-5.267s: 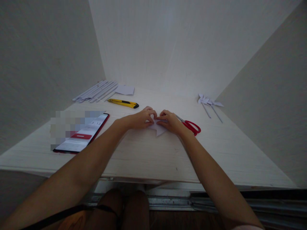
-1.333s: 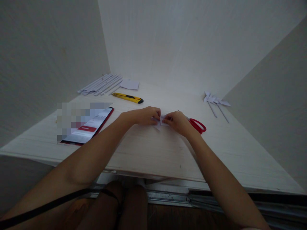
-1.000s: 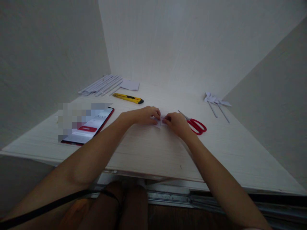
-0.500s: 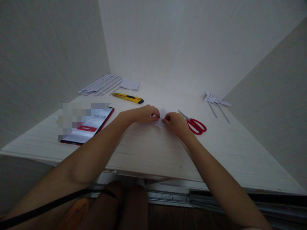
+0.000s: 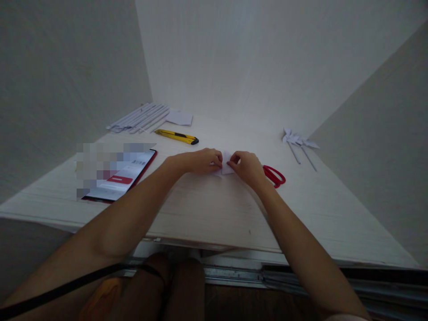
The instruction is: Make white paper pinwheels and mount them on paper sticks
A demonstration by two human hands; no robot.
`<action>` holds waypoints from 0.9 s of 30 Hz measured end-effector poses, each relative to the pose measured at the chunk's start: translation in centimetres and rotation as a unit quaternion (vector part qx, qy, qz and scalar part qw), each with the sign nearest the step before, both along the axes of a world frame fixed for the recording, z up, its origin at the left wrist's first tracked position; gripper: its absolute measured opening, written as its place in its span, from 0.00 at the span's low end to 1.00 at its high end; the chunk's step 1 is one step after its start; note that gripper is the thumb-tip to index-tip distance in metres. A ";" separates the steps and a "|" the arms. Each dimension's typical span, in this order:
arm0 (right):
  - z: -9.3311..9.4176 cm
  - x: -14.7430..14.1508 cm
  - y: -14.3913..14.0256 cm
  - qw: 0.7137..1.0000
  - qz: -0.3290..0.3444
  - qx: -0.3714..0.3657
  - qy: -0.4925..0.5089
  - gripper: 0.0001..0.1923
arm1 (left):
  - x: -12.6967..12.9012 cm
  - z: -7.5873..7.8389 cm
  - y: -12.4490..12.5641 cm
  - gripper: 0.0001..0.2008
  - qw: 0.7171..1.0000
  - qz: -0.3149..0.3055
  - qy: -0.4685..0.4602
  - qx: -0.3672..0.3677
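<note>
At frame centre, the left hand (image 5: 200, 161) and right hand (image 5: 246, 167) each pinch an edge of a small white paper piece (image 5: 226, 162) on the pale surface (image 5: 207, 209). It appears partly folded, small and creased; two finished paper pinwheels (image 5: 297, 141) at upper right suggest shaping remains. Red scissors (image 5: 274, 175) lie just beside the right hand.

A phone (image 5: 120, 176) with a lit screen lies at the left of the frame on the pale wooden table (image 5: 207, 209). Above it, a yellow utility knife (image 5: 177, 136), a bundle of white paper sticks (image 5: 138, 118) and a paper sheet (image 5: 179, 118). Red-handled scissors (image 5: 274, 175) lie right of centre; 2 paper pinwheels (image 5: 297, 141) lie at upper right.
</note>
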State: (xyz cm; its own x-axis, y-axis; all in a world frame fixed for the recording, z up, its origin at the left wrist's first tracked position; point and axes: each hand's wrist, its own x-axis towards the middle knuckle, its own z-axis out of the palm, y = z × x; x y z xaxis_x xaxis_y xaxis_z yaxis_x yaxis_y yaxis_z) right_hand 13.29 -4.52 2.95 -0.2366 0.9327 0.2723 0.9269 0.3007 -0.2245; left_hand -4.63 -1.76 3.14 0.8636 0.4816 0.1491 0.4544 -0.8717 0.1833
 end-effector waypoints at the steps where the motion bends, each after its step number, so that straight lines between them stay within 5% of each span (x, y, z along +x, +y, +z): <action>1: -0.1 0.2 0.3 1.000 0.003 0.012 0.003 0.06 | 0.1 0.1 -0.1 0.11 1.000 0.000 0.003 0.002; 6: -1.4 0.6 1.7 0.995 0.014 0.087 0.035 0.13 | 0.2 0.2 -0.2 0.12 1.000 -0.005 0.011 0.011; 11: -1.9 0.6 2.5 0.993 0.029 0.012 0.111 0.12 | 0.1 -0.1 -0.1 0.12 1.000 -0.007 -0.002 0.004; 27: -0.7 0.9 1.4 0.973 0.170 -0.037 0.151 0.07 | 0.1 -0.4 0.1 0.12 1.000 -0.007 0.001 -0.013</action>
